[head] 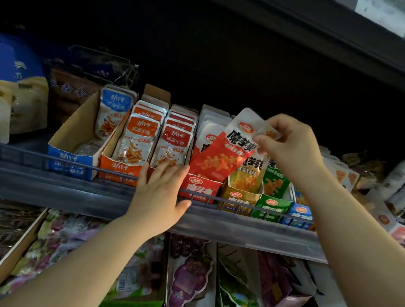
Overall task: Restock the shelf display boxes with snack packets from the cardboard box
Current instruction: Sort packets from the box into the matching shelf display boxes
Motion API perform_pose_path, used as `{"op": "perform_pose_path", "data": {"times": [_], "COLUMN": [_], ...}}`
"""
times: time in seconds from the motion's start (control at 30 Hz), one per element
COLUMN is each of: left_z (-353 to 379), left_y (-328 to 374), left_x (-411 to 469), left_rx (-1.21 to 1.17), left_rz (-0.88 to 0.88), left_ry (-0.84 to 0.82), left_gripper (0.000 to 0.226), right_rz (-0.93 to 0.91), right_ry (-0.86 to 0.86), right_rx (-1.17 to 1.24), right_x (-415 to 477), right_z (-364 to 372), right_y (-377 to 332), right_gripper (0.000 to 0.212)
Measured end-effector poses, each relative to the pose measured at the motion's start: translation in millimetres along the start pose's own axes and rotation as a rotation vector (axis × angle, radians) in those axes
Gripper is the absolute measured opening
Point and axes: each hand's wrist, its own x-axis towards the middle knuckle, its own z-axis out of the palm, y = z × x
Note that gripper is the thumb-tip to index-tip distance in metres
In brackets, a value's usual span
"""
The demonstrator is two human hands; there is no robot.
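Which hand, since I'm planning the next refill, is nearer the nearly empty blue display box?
Left. The left hand lies to the right of the blue display box, past the orange box; the right hand is farther right, pinching a red packet.

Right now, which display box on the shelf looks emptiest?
The blue box at the row's left end: its bare cardboard wall shows, while the orange box beside it is packed.

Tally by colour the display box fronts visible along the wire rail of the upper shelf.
Blue display boxes: 2
Orange display box: 1
Red display box: 1
Yellow display box: 1
Green display box: 1
Total: 6. The left hand may hide another front between orange and red.
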Motion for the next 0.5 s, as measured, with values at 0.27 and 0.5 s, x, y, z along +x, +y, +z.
{"op": "perform_pose_path", "data": {"times": [0.27, 0.5], "left_z": [4.8, 7.0], "left_y": [1.5, -1.2], "left_x": [-1.2, -1.7], "left_rx": [-0.015, -0.05], "left_rz": [-0.02, -0.005], "left_ry": [0.002, 0.02], "left_gripper": [0.072, 0.071], "right_rz": [-0.085, -0.134], "right_ry": [0.016, 0.021], "right_rx": [-0.195, -0.25], "right_x": [3.2, 5.2], "right_z": [1.7, 1.9], "right_y": [-1.2, -0.8], "right_gripper": [0.011, 0.012]}}
